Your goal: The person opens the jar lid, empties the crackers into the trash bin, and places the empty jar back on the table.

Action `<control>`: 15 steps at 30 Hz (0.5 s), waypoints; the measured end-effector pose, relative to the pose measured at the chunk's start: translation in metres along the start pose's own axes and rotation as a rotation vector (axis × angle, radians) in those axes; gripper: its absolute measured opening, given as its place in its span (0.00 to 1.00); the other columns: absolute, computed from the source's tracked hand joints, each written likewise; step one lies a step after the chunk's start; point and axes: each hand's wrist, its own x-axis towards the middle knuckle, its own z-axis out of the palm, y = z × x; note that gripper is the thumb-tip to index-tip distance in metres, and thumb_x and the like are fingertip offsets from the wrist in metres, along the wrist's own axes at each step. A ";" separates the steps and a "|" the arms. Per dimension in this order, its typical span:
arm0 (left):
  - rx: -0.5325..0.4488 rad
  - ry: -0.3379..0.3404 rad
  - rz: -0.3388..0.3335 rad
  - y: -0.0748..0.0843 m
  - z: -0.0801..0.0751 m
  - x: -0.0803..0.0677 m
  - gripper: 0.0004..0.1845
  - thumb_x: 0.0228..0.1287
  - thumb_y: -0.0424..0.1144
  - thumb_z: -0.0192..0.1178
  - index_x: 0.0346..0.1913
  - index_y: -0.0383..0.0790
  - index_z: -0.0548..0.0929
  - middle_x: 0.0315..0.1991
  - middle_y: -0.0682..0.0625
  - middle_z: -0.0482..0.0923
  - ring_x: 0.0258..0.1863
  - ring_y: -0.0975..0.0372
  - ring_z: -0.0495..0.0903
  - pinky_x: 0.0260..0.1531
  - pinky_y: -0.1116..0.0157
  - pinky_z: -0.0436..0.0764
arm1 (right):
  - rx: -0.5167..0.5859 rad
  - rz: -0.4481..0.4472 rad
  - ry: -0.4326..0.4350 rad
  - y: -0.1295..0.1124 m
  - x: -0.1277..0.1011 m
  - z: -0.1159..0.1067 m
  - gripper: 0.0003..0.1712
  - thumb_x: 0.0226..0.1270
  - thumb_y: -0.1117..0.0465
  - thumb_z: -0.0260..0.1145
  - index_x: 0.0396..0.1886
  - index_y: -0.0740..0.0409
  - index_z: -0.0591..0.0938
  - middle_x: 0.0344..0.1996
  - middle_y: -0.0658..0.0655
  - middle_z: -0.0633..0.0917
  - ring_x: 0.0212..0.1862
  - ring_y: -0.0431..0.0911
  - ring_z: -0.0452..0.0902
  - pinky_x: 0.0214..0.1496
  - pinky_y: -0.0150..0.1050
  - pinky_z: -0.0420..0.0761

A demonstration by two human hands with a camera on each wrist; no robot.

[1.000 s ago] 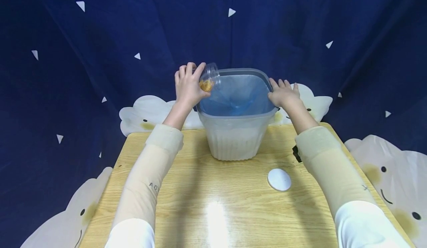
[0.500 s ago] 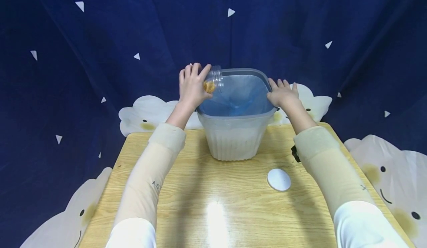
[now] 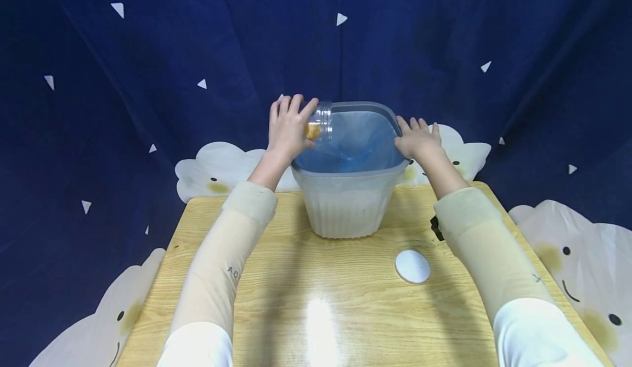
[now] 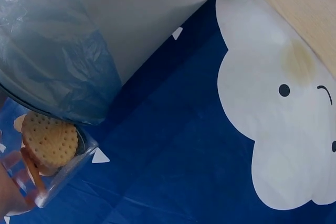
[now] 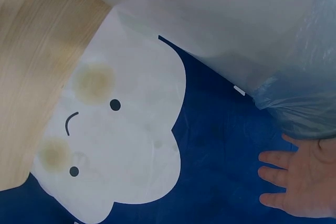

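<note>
A whitish trash bin (image 3: 345,208) with a grey rim stands at the far part of the table, lined with a blue plastic bag (image 3: 353,142). At the bin's left rim my left hand (image 3: 288,128) grips a clear plastic jar (image 3: 323,116), tilted on its side with its mouth toward the bin. Round, hole-dotted biscuits (image 4: 51,139) are inside the jar in the left wrist view. My right hand (image 3: 418,137) rests at the bin's right rim. In the right wrist view its fingers (image 5: 275,176) are spread and straight.
A round white lid (image 3: 412,266) lies on the wooden table (image 3: 247,301), right of the middle. A small black object (image 3: 436,228) is partly hidden by the right sleeve. Behind hangs a navy cloth (image 3: 276,38) with white triangles and clouds.
My left hand has shifted a little to the right with the jar, and the jar has levelled so its mouth points at the bin's opening. The right hand stays in place.
</note>
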 end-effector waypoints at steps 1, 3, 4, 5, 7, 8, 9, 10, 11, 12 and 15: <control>0.006 -0.003 0.004 0.000 0.000 0.000 0.49 0.36 0.54 0.73 0.66 0.53 0.63 0.60 0.46 0.63 0.61 0.51 0.58 0.64 0.53 0.50 | 0.000 0.000 0.000 0.000 0.000 0.000 0.35 0.71 0.54 0.38 0.72 0.57 0.39 0.69 0.70 0.42 0.69 0.63 0.30 0.65 0.61 0.26; 0.014 -0.005 0.013 0.001 -0.001 0.000 0.49 0.36 0.53 0.74 0.66 0.53 0.63 0.60 0.46 0.63 0.61 0.51 0.58 0.64 0.53 0.50 | 0.001 0.000 -0.001 0.000 0.000 0.000 0.35 0.71 0.54 0.38 0.72 0.57 0.38 0.69 0.70 0.42 0.69 0.63 0.30 0.65 0.61 0.26; 0.021 -0.008 0.016 0.001 -0.001 0.000 0.49 0.35 0.53 0.74 0.66 0.53 0.63 0.60 0.46 0.63 0.61 0.51 0.58 0.64 0.53 0.50 | 0.000 -0.001 -0.002 0.000 0.000 0.000 0.35 0.70 0.54 0.38 0.72 0.57 0.38 0.69 0.70 0.42 0.69 0.64 0.30 0.65 0.61 0.26; 0.025 -0.009 0.021 0.002 -0.001 0.000 0.49 0.35 0.52 0.74 0.66 0.53 0.63 0.60 0.46 0.62 0.61 0.51 0.57 0.64 0.52 0.50 | 0.001 -0.002 -0.003 0.000 0.000 0.000 0.35 0.71 0.54 0.38 0.72 0.57 0.38 0.69 0.70 0.42 0.69 0.64 0.30 0.65 0.61 0.26; 0.032 -0.011 0.032 0.002 -0.001 0.001 0.49 0.35 0.51 0.74 0.66 0.53 0.63 0.60 0.46 0.62 0.61 0.50 0.57 0.64 0.51 0.51 | 0.002 -0.002 -0.006 0.000 0.000 0.000 0.35 0.71 0.54 0.38 0.72 0.57 0.38 0.69 0.71 0.41 0.69 0.64 0.29 0.65 0.61 0.26; 0.034 -0.011 0.038 0.003 -0.002 0.001 0.49 0.35 0.50 0.74 0.66 0.53 0.63 0.60 0.46 0.62 0.61 0.50 0.57 0.63 0.51 0.51 | 0.003 -0.002 -0.007 0.000 0.000 0.000 0.35 0.70 0.54 0.38 0.72 0.57 0.38 0.69 0.71 0.41 0.69 0.63 0.29 0.65 0.61 0.26; 0.036 -0.011 0.044 0.003 -0.002 0.001 0.48 0.36 0.50 0.74 0.66 0.53 0.63 0.60 0.45 0.62 0.61 0.50 0.57 0.63 0.50 0.51 | 0.004 -0.002 -0.007 0.000 0.000 -0.001 0.35 0.70 0.54 0.38 0.72 0.57 0.38 0.69 0.71 0.41 0.69 0.63 0.29 0.65 0.61 0.26; 0.038 -0.009 0.050 0.003 -0.002 0.001 0.48 0.36 0.50 0.74 0.66 0.53 0.63 0.60 0.45 0.62 0.61 0.50 0.57 0.63 0.50 0.51 | 0.003 -0.002 -0.007 0.000 0.000 -0.001 0.35 0.70 0.54 0.38 0.72 0.57 0.38 0.69 0.71 0.41 0.69 0.63 0.29 0.65 0.61 0.26; 0.039 -0.006 0.056 0.003 -0.002 0.001 0.48 0.36 0.49 0.74 0.66 0.53 0.63 0.60 0.45 0.62 0.61 0.50 0.57 0.63 0.50 0.52 | 0.003 -0.002 -0.007 0.000 -0.001 -0.001 0.35 0.70 0.54 0.38 0.72 0.57 0.38 0.69 0.71 0.41 0.69 0.63 0.29 0.65 0.61 0.26; 0.042 -0.004 0.061 0.003 -0.002 0.001 0.48 0.36 0.49 0.74 0.66 0.53 0.64 0.60 0.45 0.62 0.61 0.50 0.58 0.63 0.49 0.52 | 0.003 -0.002 -0.007 0.000 -0.001 -0.001 0.35 0.70 0.54 0.38 0.72 0.57 0.38 0.69 0.71 0.41 0.69 0.63 0.29 0.65 0.61 0.26; 0.059 -0.003 0.074 0.004 -0.001 0.000 0.47 0.36 0.50 0.73 0.65 0.53 0.64 0.60 0.45 0.63 0.61 0.50 0.58 0.63 0.48 0.53 | 0.000 -0.003 -0.003 0.000 0.000 -0.001 0.35 0.70 0.54 0.38 0.72 0.58 0.39 0.69 0.71 0.42 0.69 0.63 0.30 0.65 0.61 0.26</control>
